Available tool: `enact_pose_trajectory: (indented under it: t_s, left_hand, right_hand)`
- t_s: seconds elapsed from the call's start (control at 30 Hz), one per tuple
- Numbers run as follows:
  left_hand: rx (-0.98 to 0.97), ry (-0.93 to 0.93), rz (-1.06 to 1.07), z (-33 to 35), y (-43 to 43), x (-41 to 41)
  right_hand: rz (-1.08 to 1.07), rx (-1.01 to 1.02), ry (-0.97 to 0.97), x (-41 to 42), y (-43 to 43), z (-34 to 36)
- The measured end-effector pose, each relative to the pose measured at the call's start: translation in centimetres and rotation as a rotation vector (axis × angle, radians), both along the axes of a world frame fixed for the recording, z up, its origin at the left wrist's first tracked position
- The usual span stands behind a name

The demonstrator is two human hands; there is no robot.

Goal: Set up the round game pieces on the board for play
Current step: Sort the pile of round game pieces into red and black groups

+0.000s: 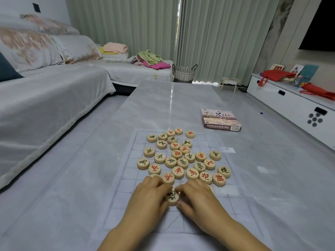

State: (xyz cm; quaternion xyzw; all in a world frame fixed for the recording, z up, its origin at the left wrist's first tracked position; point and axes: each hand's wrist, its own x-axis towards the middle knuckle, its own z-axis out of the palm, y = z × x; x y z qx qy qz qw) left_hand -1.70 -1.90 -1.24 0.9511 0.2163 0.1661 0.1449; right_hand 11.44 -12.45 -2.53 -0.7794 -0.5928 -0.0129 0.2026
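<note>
Left hand [150, 194] and right hand [197, 198] together pinch one piece [171, 198] on the board [226, 201]; other pieces [178, 172] lie scattered farther up it.

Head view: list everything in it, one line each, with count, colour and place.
game pieces: about thirty, pale wood with red or black marks, jumbled on the board
board: one, clear sheet with grey grid, on the table
box: one, purple-brown, on the table beyond the board, to the right
table: one, glossy grey
sofa: one, grey-white cover, left
clothes: piles, pink, green, magenta, sofa's far end
basket: one, white woven, by the curtains
curtains: pale green, back
cabinet: one, white, right
left hand, right hand: on the board's near part, a black-marked piece between them
</note>
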Motion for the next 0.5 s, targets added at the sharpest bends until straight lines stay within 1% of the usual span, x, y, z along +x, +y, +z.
enact_pose_trajectory:
  t_s: [0.03, 0.1, 0.2, 0.27, 0.4, 0.5]
  left_hand:
    - [0.022, 0.010, -0.017, 0.0, -0.1, -0.1]
    - [0.059, 0.066, -0.077, 0.0, -0.6, 0.0]
    - [0.109, 0.151, -0.120, -0.3, -1.2, 0.4]
    - [0.132, 0.202, -0.114, -0.3, -1.6, 0.5]
    - [0.155, 0.330, -0.118, -0.6, -1.7, 0.1]
    - [0.137, 0.241, -0.092, -0.4, -1.2, -0.6]
  right_hand:
    - [-0.001, 0.023, 0.025, 0.4, -0.3, 0.0]
    - [-0.062, 0.079, -0.006, 1.6, -1.0, 0.2]
    - [-0.173, 0.025, -0.055, 3.6, -2.1, 0.4]
    - [-0.188, -0.008, -0.058, 4.5, -2.7, 0.4]
    - [-0.152, -0.002, -0.029, 5.0, -2.5, 0.6]
    - [-0.007, 0.055, -0.037, 3.6, 0.3, 1.4]
